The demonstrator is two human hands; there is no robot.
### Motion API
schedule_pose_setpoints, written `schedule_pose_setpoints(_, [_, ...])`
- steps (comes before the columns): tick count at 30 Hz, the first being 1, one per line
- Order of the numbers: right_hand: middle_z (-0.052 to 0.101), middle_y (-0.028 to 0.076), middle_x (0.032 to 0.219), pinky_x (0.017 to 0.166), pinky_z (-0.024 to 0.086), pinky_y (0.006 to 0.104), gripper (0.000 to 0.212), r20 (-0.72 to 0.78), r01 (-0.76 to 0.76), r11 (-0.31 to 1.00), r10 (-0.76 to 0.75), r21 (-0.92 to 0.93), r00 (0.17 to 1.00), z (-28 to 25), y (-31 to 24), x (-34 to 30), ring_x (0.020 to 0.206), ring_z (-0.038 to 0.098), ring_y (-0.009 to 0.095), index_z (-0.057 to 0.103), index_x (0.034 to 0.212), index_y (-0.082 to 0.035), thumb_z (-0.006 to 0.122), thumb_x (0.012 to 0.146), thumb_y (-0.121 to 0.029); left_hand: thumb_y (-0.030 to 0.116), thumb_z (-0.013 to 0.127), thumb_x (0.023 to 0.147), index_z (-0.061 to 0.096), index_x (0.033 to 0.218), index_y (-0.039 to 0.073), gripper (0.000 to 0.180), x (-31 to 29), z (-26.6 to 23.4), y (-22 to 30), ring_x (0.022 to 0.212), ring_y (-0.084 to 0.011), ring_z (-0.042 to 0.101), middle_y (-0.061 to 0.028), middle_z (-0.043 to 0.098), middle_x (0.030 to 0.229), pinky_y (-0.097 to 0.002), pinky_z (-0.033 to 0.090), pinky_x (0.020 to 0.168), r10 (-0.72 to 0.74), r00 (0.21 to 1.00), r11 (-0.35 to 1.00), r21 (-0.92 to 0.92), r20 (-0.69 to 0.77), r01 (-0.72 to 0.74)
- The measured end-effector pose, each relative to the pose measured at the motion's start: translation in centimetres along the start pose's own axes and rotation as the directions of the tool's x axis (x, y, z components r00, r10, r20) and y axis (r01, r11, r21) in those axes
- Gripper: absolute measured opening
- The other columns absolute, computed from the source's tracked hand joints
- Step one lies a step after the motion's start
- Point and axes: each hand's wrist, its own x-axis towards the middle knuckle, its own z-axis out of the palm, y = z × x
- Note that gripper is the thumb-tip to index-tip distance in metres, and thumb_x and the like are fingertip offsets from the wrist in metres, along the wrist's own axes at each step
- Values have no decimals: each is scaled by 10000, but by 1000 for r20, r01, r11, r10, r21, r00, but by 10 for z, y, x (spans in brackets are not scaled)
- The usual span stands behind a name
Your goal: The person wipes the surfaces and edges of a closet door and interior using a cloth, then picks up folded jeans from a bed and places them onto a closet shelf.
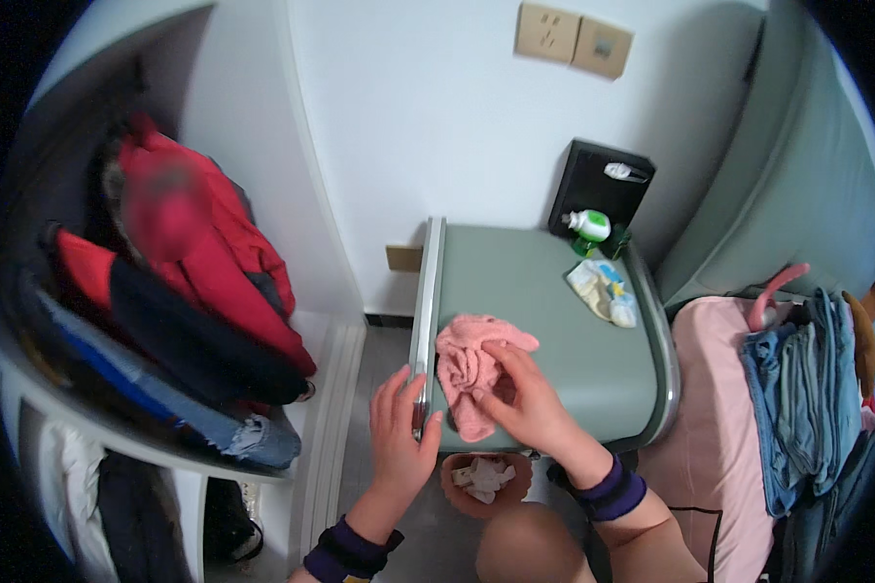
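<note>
A crumpled pink cloth (465, 361) lies on the near left part of a grey-green bedside cabinet top (544, 301). My right hand (522, 396) rests on the cloth with its fingers curled into the fabric. My left hand (401, 428) grips the cabinet's near left corner edge, fingers spread over the rim. Both wrists wear dark purple bands.
A green-capped white bottle (589, 225), a black box (601, 185) and a pale packet (603, 291) sit at the back of the cabinet. A small bin with crumpled paper (484, 478) stands below. Folded jeans (805, 389) lie on a pink bed at right; a wardrobe shelf with red and dark clothes (194, 282) is at left.
</note>
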Motion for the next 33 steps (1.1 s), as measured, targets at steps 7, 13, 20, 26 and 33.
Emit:
schedule_pose_setpoints(7, [436,169,1121,714,473,327,533,130,-174,968,199,-180,971,-5,-23,9,860,541,284,447,1209,-46,640,713,-71,92,592,734,432,1217,33,512,1,25,-2,1170,-386,329,-212,292,1309,-453,283,968,-111,979,993,-17,169,116])
schedule_pose_setpoints(13, [487,160,997,734,455,379,463,88,-157,943,190,-294,978,10,-14,19,877,514,327,536,1104,-53,646,656,-86,106,589,742,456,1211,52,491,-4,27,5,1216,-422,277,-242,226,1341,-477,287,972,-150,961,988,10,231,152])
schedule_pose_setpoints(20, [456,169,1087,792,438,396,433,28,-247,908,272,-337,962,29,-5,24,977,472,348,531,1104,-57,586,674,-75,131,579,782,521,1133,67,361,26,46,11,1169,-388,355,-202,325,1294,-455,332,950,-310,937,950,85,160,300])
schedule_pose_setpoints(26, [437,142,1154,825,410,437,398,-92,-406,904,397,-131,913,43,0,39,1064,429,331,535,1103,-77,559,706,-90,142,551,821,535,1106,59,298,57,33,18,1158,-379,362,-197,331,1294,-438,345,940,-157,925,888,459,345,-21])
schedule_pose_setpoints(33, [486,114,1076,819,402,415,327,71,-532,845,534,-51,842,-7,-61,40,1050,434,287,536,1094,-93,520,773,-159,154,587,773,483,1150,45,406,106,-27,66,1086,-367,430,-191,407,1214,-425,410,845,-420,566,855,518,709,-14])
